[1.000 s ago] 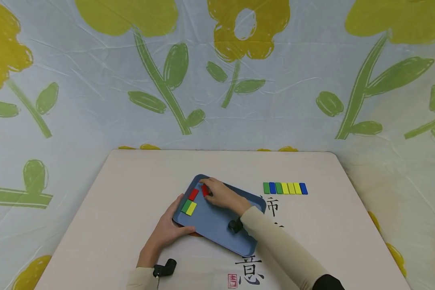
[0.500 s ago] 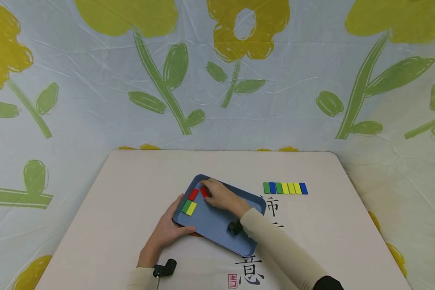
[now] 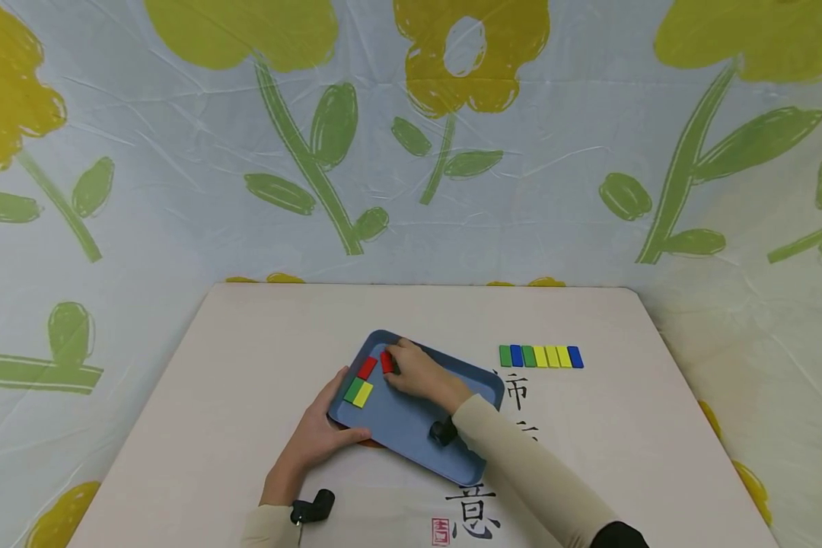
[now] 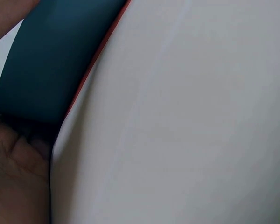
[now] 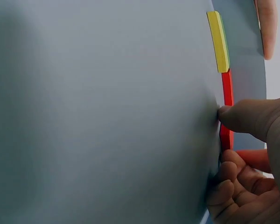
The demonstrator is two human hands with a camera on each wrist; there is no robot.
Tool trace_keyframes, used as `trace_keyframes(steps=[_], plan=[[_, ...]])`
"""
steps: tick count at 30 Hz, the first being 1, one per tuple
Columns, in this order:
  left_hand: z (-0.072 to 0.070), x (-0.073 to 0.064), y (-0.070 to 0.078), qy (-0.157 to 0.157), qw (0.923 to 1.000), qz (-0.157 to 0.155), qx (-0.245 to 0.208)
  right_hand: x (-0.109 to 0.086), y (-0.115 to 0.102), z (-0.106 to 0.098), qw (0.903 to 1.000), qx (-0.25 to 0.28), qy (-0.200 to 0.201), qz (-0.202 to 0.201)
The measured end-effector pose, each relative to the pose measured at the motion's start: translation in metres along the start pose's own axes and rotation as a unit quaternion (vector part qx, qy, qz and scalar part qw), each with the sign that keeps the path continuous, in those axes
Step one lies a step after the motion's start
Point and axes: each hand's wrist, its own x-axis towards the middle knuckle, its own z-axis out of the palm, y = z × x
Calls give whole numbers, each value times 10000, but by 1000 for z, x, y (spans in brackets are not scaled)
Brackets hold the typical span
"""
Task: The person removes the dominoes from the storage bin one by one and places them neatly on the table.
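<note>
A blue tray (image 3: 411, 426) lies at a slant on the table in the head view. My left hand (image 3: 318, 430) grips its left corner, thumb at the near edge and fingers along the left side. With thumb and fingers my right hand (image 3: 421, 373) pinches a red tile (image 3: 387, 361) at the tray's far left. Left of it lies another red tile (image 3: 366, 368). Nearer to me a green tile (image 3: 352, 389) and a yellow tile (image 3: 362, 395) sit side by side. The right wrist view shows the yellow tile (image 5: 217, 42) beyond my thumb, which partly hides the red.
Right of the tray, a row of several green, blue and yellow tiles (image 3: 540, 356) lies on the white table (image 3: 267, 335). Black writing (image 3: 476, 506) shows on the tabletop near the tray. Something reddish (image 3: 372, 444) peeks out under the tray's near edge.
The pinched red tile has shifted and turned slightly within the tray, my right hand moving with it. My left hand and the tray have stayed in place.
</note>
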Motion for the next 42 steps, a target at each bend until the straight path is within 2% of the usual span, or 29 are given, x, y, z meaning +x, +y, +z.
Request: trace_keyframes(steps=[10,27,35,42], plan=[[0,0,1,0,10000,-62,26,-2,2,1,9996,280,-2,-61],[1,2,-1,34,9998,124,129,-2,8,5,9984,563,95,-56],[1,1,-2,28,9999,105,76,-8,11,-3,9951,981,80,-88],[1,2,-2,24,9998,127,138,-21,16,-20,9887,1489,146,24]])
